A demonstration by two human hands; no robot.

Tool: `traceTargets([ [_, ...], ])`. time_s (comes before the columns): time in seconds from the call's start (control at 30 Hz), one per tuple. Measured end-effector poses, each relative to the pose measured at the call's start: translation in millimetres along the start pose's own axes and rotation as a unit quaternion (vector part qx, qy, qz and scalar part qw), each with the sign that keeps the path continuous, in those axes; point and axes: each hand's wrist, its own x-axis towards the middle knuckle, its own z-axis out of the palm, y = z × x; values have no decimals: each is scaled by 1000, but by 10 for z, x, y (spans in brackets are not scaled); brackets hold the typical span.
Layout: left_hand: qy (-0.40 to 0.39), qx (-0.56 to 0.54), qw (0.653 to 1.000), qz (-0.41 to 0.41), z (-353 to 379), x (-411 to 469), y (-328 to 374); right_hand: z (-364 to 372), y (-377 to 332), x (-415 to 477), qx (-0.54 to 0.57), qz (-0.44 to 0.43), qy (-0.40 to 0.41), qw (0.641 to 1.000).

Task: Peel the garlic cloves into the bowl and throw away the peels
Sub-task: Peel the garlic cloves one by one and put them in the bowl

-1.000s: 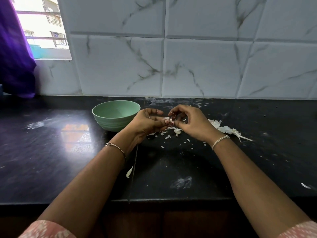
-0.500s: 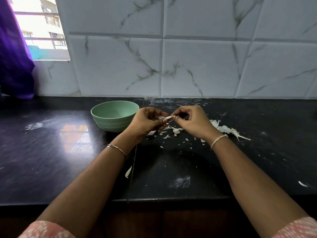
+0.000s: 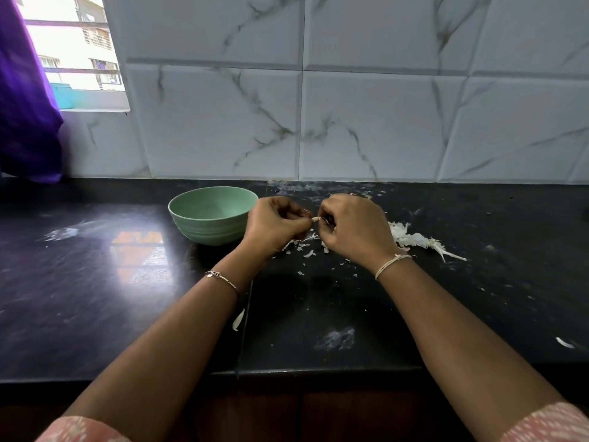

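Both hands meet over the middle of the black table (image 3: 95,282), just right of a pale green bowl (image 3: 210,232). The left hand (image 3: 275,226) has its fingers (image 3: 299,215) curled in, and they pinch one end of a small whitish garlic clove (image 3: 315,219). The right hand (image 3: 353,228) faces it with fingers (image 3: 328,214) also curled tight, pinching the other end of the clove. The clove is held in the air between the two sets of fingertips, above the table and outside the bowl. Whether it is peeled or not is too small to tell.

The bowl stands upright on the table, close beside the left hand. Small peel flakes (image 3: 307,253) lie scattered on the table beneath and just nearer than the hands. A larger heap of garlic peels (image 3: 411,239) lies right of the right hand. One loose peel (image 3: 238,319) lies by the left forearm, and another (image 3: 564,342) lies near the table's right front edge.

A thin bracelet (image 3: 223,278) circles the left wrist and a pale thread band (image 3: 392,263) circles the right. A marbled tile wall (image 3: 366,122) rises behind the table. A window (image 3: 73,52) and a purple curtain (image 3: 25,116) are at the far left.
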Motion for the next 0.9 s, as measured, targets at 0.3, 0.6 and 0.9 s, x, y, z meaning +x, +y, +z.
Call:
traceTargets([
  [0.3, 44, 163, 983, 68, 96, -62, 55, 2, -124, -13, -116, -21, 36, 992],
  [0.6, 69, 206, 973, 81, 117, -113, 100, 37, -202, 22, -210, -32, 25, 977],
  [0.9, 100, 184, 975, 74, 109, -84, 81, 58, -143, -5, -29, 58, 59, 996],
])
